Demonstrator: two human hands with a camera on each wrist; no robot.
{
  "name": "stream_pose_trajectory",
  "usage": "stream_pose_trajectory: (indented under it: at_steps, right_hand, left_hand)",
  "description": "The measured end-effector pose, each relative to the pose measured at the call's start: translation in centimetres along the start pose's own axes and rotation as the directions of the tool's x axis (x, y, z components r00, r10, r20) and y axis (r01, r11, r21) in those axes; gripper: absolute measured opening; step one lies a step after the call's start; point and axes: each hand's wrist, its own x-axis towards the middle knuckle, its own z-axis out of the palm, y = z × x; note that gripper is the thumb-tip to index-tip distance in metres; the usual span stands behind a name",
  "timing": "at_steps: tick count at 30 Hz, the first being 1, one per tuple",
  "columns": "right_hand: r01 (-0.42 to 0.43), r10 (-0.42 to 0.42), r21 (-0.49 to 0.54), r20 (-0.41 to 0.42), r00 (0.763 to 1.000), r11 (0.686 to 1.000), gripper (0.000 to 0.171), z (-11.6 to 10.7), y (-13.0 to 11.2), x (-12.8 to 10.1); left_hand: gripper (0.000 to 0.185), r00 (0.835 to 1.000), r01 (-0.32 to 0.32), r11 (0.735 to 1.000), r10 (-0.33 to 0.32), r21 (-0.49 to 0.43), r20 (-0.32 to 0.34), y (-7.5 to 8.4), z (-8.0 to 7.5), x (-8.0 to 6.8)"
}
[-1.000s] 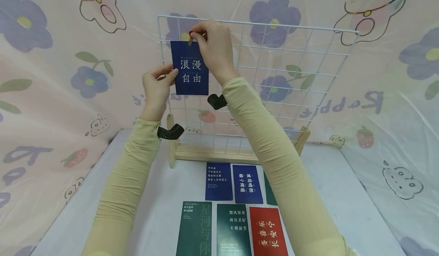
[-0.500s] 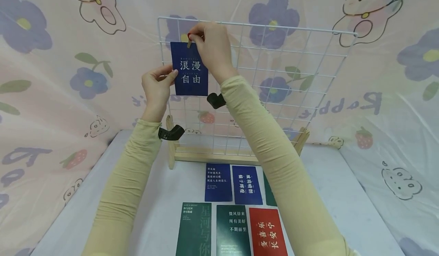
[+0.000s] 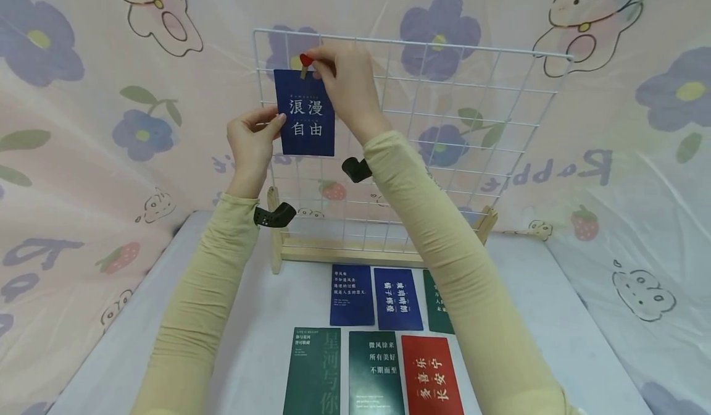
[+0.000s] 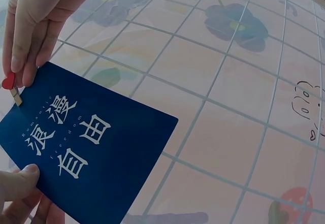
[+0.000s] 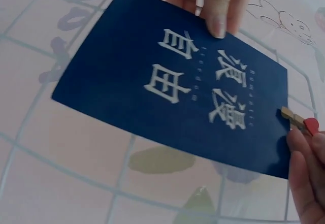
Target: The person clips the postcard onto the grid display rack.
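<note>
A dark blue card [image 3: 308,140] with white characters hangs against the upper left of a white wire grid [image 3: 472,100]. My left hand [image 3: 250,146] pinches the card's left edge, thumb in front and fingers behind, as the left wrist view shows. A small wooden clothespin [image 5: 293,116] with a red heart [image 4: 8,81] sits over the card's top edge at the grid wire. My right hand [image 3: 352,84] is right beside the clothespin, its loosely bent fingertips close to the heart, which shows uncovered.
The grid stands in a wooden base [image 3: 344,254] on a white table. Before it lie two blue cards [image 3: 352,304] [image 3: 398,307], several green ones, including a tall card [image 3: 313,372], and a red card [image 3: 430,372]. My right sleeve [image 3: 444,230] partly covers one green card.
The right hand's fingertips have drawn slightly right and off the clothespin, so its red heart now shows. The left hand keeps its grip on the card. The head view has shifted a little.
</note>
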Motion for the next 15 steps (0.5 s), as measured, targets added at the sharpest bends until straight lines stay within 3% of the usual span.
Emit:
stream_pose_trajectory:
  at_steps: [8,15]
  right_hand:
    - [-0.019,0.030,0.165,-0.066,0.997,0.986,0.020,0.8,0.9,-1.1]
    - [-0.027,0.069,0.385,-0.096,0.993,0.922,0.019,1.4,1.4,-1.5]
  left_hand:
    - [0.019,1.000,-0.003,1.000,0.003,0.008,0.002,-0.2,0.0,-0.1]
    - [0.019,0.999,-0.045,0.999,0.045,0.013,-0.010,-0.3,-0.2,0.0]
